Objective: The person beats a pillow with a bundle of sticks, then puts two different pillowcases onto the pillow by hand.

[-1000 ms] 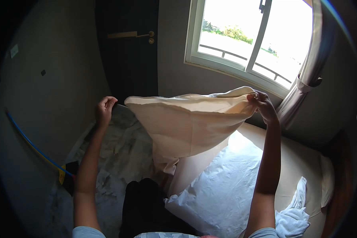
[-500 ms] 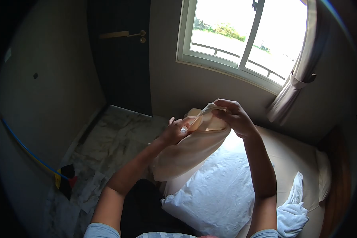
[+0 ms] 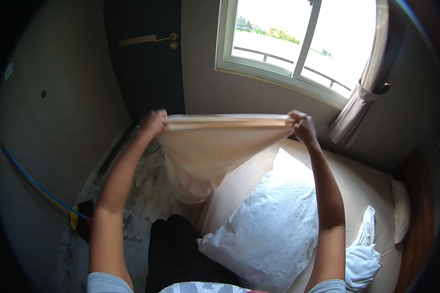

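A beige pillowcase [image 3: 205,151] hangs stretched between my two hands, its opening edge pulled straight and level. My left hand [image 3: 155,122] is closed on the edge's left end, and my right hand [image 3: 303,126] grips the right end. The lower part of the pillowcase droops, slightly blurred, over the floor and the bed's side. Below my right hand, a crumpled white pillow [image 3: 271,227] lies on the bed, partly behind my right forearm.
The bed [image 3: 354,178] has a beige sheet and a wooden headboard [image 3: 420,205]. A white towel [image 3: 363,263] lies bunched at the right. A window [image 3: 283,44], a tied curtain [image 3: 359,105] and a dark door [image 3: 146,68] stand beyond. A blue pole [image 3: 34,183] leans at left.
My hands have moved apart, the left one to the left and up. The pillowcase's opening, earlier gathered and rounded, is now pulled into a straight line.
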